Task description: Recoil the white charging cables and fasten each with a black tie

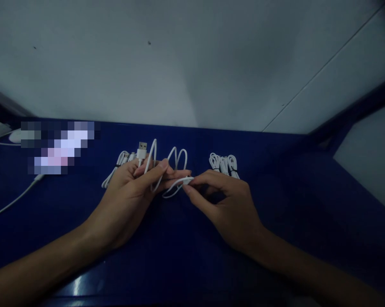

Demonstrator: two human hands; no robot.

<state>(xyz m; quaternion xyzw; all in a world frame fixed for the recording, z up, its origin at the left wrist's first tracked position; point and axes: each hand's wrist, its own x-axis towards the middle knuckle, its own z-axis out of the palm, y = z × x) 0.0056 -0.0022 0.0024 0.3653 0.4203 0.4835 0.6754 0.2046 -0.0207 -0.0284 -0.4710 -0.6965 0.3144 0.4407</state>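
A white USB cable (153, 155) hangs in loose loops across the fingers of my left hand (128, 187), whose thumb presses on it. The cable's metal USB plug stands up above that hand, near the base of the index finger. My right hand (227, 200) pinches the cable's other end between thumb and fingertips, close to the left fingertips. Behind my left hand lies a white cable bundle (111, 175) with a black tie. More tied white cable bundles (223, 163) lie just beyond my right hand.
The blue table (179, 256) runs back to a pale wall (115, 64). At the left are a blurred-out lit object (67, 147) with a white cord (16, 200) attached, and a white item (16, 136) beside it. A blue frame bar (355, 108) slants at the right.
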